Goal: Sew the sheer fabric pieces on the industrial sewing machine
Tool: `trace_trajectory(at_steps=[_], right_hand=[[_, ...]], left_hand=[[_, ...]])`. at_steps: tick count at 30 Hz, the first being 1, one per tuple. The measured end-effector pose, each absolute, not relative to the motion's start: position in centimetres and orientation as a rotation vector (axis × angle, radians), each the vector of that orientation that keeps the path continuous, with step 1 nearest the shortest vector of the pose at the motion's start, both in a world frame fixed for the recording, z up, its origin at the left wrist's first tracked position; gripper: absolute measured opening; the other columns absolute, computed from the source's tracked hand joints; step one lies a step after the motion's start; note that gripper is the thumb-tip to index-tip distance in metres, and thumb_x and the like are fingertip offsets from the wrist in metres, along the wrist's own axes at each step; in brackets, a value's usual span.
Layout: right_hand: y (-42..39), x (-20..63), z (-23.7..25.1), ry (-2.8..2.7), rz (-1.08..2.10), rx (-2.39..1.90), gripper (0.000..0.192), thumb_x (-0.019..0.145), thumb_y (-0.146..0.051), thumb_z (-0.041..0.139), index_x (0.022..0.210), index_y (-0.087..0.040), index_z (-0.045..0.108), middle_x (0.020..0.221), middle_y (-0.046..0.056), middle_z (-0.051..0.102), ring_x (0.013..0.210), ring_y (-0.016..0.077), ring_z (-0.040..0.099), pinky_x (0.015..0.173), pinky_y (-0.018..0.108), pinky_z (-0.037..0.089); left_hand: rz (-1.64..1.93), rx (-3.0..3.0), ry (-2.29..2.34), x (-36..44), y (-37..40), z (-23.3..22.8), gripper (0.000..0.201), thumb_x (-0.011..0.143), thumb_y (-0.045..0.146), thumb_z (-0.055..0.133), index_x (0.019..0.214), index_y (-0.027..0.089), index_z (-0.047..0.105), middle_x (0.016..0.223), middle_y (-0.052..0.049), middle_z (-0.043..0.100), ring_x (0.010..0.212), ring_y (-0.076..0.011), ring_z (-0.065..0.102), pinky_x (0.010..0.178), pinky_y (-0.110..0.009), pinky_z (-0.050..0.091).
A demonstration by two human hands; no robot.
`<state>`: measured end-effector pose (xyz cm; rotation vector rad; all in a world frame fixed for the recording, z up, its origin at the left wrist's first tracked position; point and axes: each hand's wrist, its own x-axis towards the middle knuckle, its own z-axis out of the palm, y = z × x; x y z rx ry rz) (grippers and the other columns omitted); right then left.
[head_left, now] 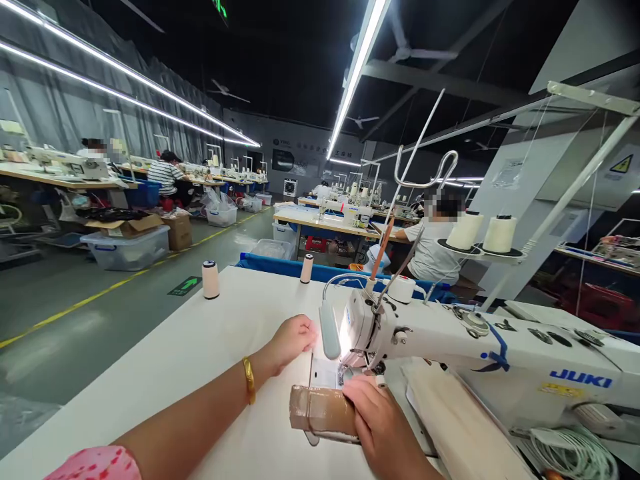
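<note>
A white JUKI sewing machine stands on the white table, its small lamp lighting the needle area. To the left of the lamp head, my left hand is closed in a pinch; whatever its fingertips hold is too small to make out. My right hand lies close in front of the presser foot, fingers curled and pressed together. It touches the end of a brown tape-wrapped block on the machine bed. Anything under those fingertips is hidden. Pale beige fabric lies beneath the machine's arm.
Two pale thread spools, one at the table's left edge and one at the back, stand upright. Cream thread cones sit on a stand behind the machine. Ahead, a person in a white shirt sits at another table.
</note>
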<state>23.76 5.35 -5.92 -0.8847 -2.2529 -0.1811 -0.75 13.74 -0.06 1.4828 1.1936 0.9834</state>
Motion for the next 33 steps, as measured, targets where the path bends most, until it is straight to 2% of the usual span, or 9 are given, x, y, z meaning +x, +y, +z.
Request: trace_trajectory(at_steps=[6, 10, 14, 18, 21, 23, 25, 29, 33], right_hand=[[3.6, 21.2, -5.4, -2.256, -0.053, -0.648, 0.050, 0.091, -0.004, 0.046, 0.134, -0.028, 0.054, 0.120, 0.009, 0.078, 0.108, 0.0268, 0.075, 0.087, 0.039, 0.061], [1.8, 18.7, -3.8, -2.216, 0.001, -0.722, 0.062, 0.097, -0.005, 0.049, 0.153, -0.032, 0.046, 0.144, 0.012, 0.067, 0.128, 0.0303, 0.069, 0.097, 0.041, 0.060], [0.9, 16.4, -1.9, -2.168, 0.509, -0.750, 0.078, 0.097, -0.030, 0.073, 0.165, -0.036, 0.035, 0.160, 0.013, 0.053, 0.146, 0.0367, 0.055, 0.115, 0.050, 0.052], [1.7, 14.8, -0.3, -2.039, 1.512, -0.632, 0.066, 0.085, -0.044, 0.087, 0.145, -0.037, 0.060, 0.126, 0.006, 0.071, 0.122, 0.0292, 0.069, 0.106, 0.041, 0.054], [2.9, 13.9, 0.1, -1.932, 1.942, -0.645, 0.052, 0.074, -0.043, 0.094, 0.120, -0.031, 0.073, 0.088, -0.003, 0.065, 0.086, 0.0167, 0.066, 0.082, 0.027, 0.052], [3.8, 13.4, 0.0, -1.919, 1.947, -0.767, 0.044, 0.071, -0.041, 0.095, 0.106, -0.027, 0.074, 0.075, -0.006, 0.055, 0.071, 0.0120, 0.054, 0.065, 0.021, 0.042], [4.8, 12.8, -0.4, -1.824, 1.938, -0.831, 0.040, 0.070, -0.045, 0.094, 0.094, -0.023, 0.070, 0.072, -0.006, 0.054, 0.068, 0.0119, 0.051, 0.061, 0.021, 0.038], [7.3, 10.7, -0.6, -1.477, 1.979, -0.717, 0.044, 0.072, -0.050, 0.090, 0.075, -0.021, 0.057, 0.071, -0.003, 0.058, 0.073, 0.0136, 0.057, 0.073, 0.025, 0.046], [10.6, 7.6, -0.1, -1.387, 1.677, -0.859, 0.040, 0.074, -0.051, 0.085, 0.078, -0.022, 0.057, 0.081, -0.001, 0.062, 0.088, 0.0189, 0.067, 0.083, 0.029, 0.052]], left_hand=[[0.894, 1.449, 1.254, -4.2, 8.9, 2.8, 0.025, 0.076, 0.032, 0.064, 0.097, 0.019, 0.065, 0.083, -0.001, 0.069, 0.077, -0.0176, 0.060, 0.081, -0.032, 0.049], [0.785, 1.550, 1.259, -5.2, 4.8, 4.4, 0.024, 0.076, 0.025, 0.057, 0.096, 0.022, 0.070, 0.076, 0.003, 0.062, 0.075, -0.0179, 0.056, 0.072, -0.029, 0.045], [0.484, 1.805, 1.092, -5.8, 0.5, 5.9, 0.027, 0.075, 0.017, 0.054, 0.093, 0.024, 0.074, 0.083, 0.004, 0.065, 0.077, -0.0164, 0.057, 0.070, -0.026, 0.044], [0.262, 1.740, 0.986, -7.4, -1.8, 7.4, 0.034, 0.071, 0.014, 0.057, 0.096, 0.027, 0.075, 0.074, 0.007, 0.053, 0.067, -0.0122, 0.047, 0.060, -0.023, 0.036], [0.258, 1.599, 0.954, -9.6, -1.4, 7.8, 0.045, 0.062, 0.016, 0.053, 0.098, 0.026, 0.077, 0.067, 0.007, 0.051, 0.062, -0.0126, 0.045, 0.057, -0.023, 0.035], [0.319, 1.538, 0.998, -11.2, -0.4, 7.6, 0.043, 0.060, 0.020, 0.052, 0.095, 0.024, 0.077, 0.061, 0.007, 0.050, 0.060, -0.0138, 0.046, 0.057, -0.025, 0.035], [0.425, 1.511, 1.062, -12.8, 0.9, 7.0, 0.035, 0.063, 0.023, 0.054, 0.090, 0.021, 0.075, 0.059, 0.007, 0.050, 0.059, -0.0141, 0.045, 0.059, -0.026, 0.034], [0.758, 1.386, 1.198, -15.3, 4.1, 5.1, 0.025, 0.064, 0.031, 0.060, 0.083, 0.018, 0.071, 0.057, 0.006, 0.047, 0.060, -0.0132, 0.039, 0.062, -0.027, 0.031], [0.947, 1.303, 1.339, -16.7, 7.7, 3.4, 0.027, 0.066, 0.039, 0.058, 0.085, 0.020, 0.062, 0.061, 0.008, 0.040, 0.058, -0.0121, 0.033, 0.058, -0.025, 0.027]])
